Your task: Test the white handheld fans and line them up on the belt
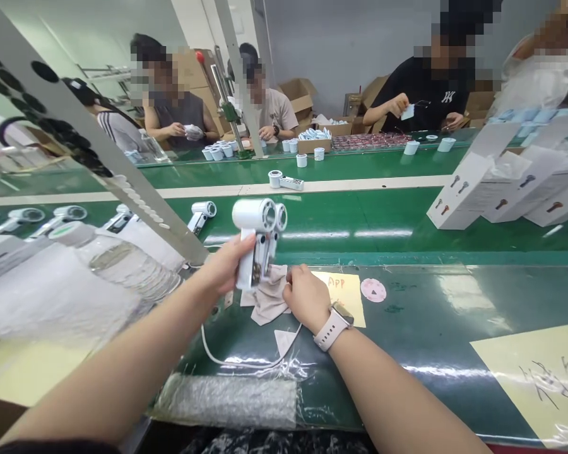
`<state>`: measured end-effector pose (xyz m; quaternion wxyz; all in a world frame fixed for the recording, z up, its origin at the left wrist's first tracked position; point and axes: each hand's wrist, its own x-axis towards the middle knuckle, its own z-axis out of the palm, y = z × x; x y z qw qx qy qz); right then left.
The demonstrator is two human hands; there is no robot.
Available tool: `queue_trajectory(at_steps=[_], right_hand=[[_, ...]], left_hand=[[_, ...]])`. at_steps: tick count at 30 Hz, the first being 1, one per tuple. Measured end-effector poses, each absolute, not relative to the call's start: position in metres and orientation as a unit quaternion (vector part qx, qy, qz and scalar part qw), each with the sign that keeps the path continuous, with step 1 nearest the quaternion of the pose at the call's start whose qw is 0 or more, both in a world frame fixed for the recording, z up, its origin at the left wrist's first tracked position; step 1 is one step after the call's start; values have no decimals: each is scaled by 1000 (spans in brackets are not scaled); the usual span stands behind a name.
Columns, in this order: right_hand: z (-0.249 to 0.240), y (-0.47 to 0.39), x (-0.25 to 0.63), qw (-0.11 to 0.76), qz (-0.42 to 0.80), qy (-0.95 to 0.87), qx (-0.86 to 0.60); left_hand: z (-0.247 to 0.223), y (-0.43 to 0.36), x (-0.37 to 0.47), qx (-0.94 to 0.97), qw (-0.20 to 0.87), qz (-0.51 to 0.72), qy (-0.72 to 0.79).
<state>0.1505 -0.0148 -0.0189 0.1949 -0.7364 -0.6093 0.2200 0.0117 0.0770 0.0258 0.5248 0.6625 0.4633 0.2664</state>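
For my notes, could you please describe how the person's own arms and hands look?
The left hand and right hand are gloveless, forearms bare. A pale-strapped, rectangular watch circles the right wrist; a dark sleeve shows on the left arm.

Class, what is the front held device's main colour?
The front device is mainly white, seen best in the head view.

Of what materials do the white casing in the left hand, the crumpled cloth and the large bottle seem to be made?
White casing: probably hard plastic, fairly glossy; its smooth surface catches light.
Cloth: likely soft fabric, matte, as its loose folds suggest; the fibre cannot be told.
Bottle: apparently clear, shiny plastic; it is see-through and ribbed.
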Motion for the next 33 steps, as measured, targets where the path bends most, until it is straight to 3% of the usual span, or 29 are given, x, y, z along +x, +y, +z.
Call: queue_trajectory(at_steps=[2,4,11,17,23,25,27,33], right_hand=[[-21,-15,155,212,226,-600,-737],[-23,-16,159,226,232,-593,-737],[-26,-21,152,235,227,-590,-738],[-24,-30,140,247,260,-596,-719],[-15,-53,136,363,601,-501,-505],[-14,-57,128,366,654,-456,-480],[-13,-61,120,365,658,-445,-486],[-17,-70,102,471,578,-450,-492]], left_hand=[[16,41,8,537,673,290,418],[6,24,5,439,727,301,434],[6,58,-29,365,659,443,486],[12,47,-37,308,736,499,340],[8,38,-28,301,783,495,227],[5,38,-26,313,770,514,214],[3,36,-23,321,758,529,204],[7,25,-17,325,766,527,173]])
